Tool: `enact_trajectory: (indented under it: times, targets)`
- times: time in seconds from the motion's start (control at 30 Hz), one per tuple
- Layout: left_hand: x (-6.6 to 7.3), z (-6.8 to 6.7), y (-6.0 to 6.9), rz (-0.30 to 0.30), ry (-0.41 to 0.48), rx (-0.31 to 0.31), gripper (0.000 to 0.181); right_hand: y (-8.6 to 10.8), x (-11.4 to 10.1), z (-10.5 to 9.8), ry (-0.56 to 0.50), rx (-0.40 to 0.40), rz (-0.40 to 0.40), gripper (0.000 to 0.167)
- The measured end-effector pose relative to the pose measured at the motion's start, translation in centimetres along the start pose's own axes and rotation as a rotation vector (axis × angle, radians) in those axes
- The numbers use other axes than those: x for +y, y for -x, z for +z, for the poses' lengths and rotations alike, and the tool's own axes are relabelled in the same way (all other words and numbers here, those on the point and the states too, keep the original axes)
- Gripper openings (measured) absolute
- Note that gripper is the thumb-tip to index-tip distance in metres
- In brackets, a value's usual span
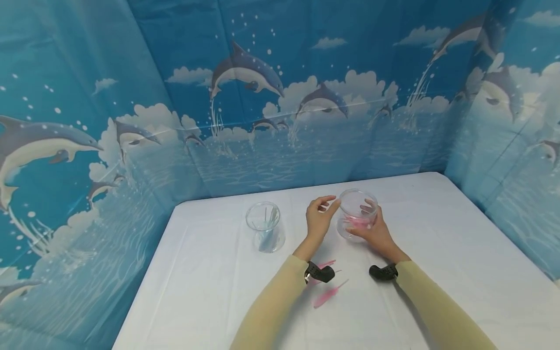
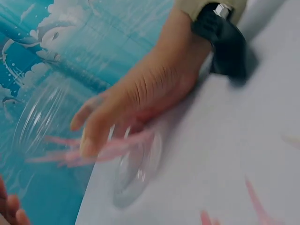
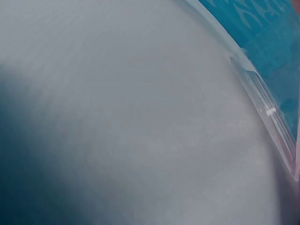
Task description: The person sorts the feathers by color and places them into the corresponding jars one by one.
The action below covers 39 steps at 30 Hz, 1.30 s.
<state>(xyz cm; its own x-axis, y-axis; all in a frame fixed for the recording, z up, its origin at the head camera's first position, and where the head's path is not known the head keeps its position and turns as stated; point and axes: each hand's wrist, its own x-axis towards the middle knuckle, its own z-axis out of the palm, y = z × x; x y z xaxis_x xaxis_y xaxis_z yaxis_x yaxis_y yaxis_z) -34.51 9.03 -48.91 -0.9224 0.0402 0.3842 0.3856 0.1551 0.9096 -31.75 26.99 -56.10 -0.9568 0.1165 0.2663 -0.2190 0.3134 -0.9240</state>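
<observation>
A clear glass jar (image 1: 358, 209) with a wide rim stands on the white table, holding pink feather-like pieces (image 1: 359, 222). My right hand (image 1: 376, 233) grips its side, thumb in front and fingers behind. In the left wrist view that same hand (image 2: 124, 110) wraps the tilted-looking jar (image 2: 51, 117), and pink strips show through the glass. My left hand (image 1: 320, 218) is raised left of the rim with fingers loosely bent, and nothing shows between them. Only a few of its fingertips (image 2: 11, 208) appear in the left wrist view. The right wrist view catches just a jar edge (image 3: 269, 112).
A second clear jar (image 1: 264, 226) with thin bluish pieces inside stands to the left. Several pink feather-like pieces (image 1: 329, 294) lie on the white table (image 1: 197, 291) near my left forearm. A dolphin-print curtain (image 1: 271, 121) hangs behind the table.
</observation>
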Motion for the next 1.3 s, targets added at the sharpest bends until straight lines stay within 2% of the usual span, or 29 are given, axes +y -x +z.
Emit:
enact_trajectory:
  times: [0.07,0.13,0.3,0.4,0.5,0.63,0.77,0.87,0.93,1.07,1.17,1.3]
  targets:
    - [-0.5,-1.5,0.5,-0.006,-0.088,-0.062,0.025,0.1,-0.2,0.1,0.013,0.001,0.015,0.106]
    - [-1.0,-3.1,1.2,-0.04,-0.198,-0.159,0.026,0.3,-0.3,0.1,0.02,-0.001,0.029,0.107]
    - [-1.8,-6.2,3.4,-0.125,-0.501,-0.467,0.029,0.8,0.0,0.2,0.013,-0.009,0.03,0.108]
    - [-1.6,-7.2,4.6,-0.136,-0.634,-0.605,0.027,0.9,0.2,0.1,0.005,-0.01,0.019,0.108]
    - [-1.3,-7.5,5.6,-0.129,-0.736,-0.684,0.026,0.8,0.3,-0.1,-0.001,-0.009,0.015,0.108]
    - [-1.2,-7.4,6.3,-0.087,-0.814,-0.708,0.026,0.5,0.2,-0.3,-0.01,-0.003,0.015,0.106]
    - [-1.1,-7.1,6.6,-0.065,-0.824,-0.699,0.026,0.4,0.1,-0.3,-0.008,-0.004,0.011,0.105]
    - [-1.2,-6.9,6.7,-0.08,-0.809,-0.695,0.025,0.4,0.1,-0.3,-0.002,-0.009,0.018,0.107]
    - [-1.3,-6.9,6.7,-0.096,-0.792,-0.693,0.024,0.4,0.2,-0.2,-0.003,-0.015,0.023,0.107]
    - [-1.0,-6.9,6.5,-0.087,-0.752,-0.675,0.022,0.3,0.1,-0.1,-0.003,-0.018,0.02,0.107]
    - [-0.5,-6.9,6.0,-0.047,-0.702,-0.648,0.02,0.2,-0.1,-0.2,0.009,-0.014,0.013,0.106]
    - [0.2,-6.6,5.2,0.007,-0.585,-0.605,0.017,-0.1,-0.3,-0.2,0.019,-0.014,0.008,0.107]
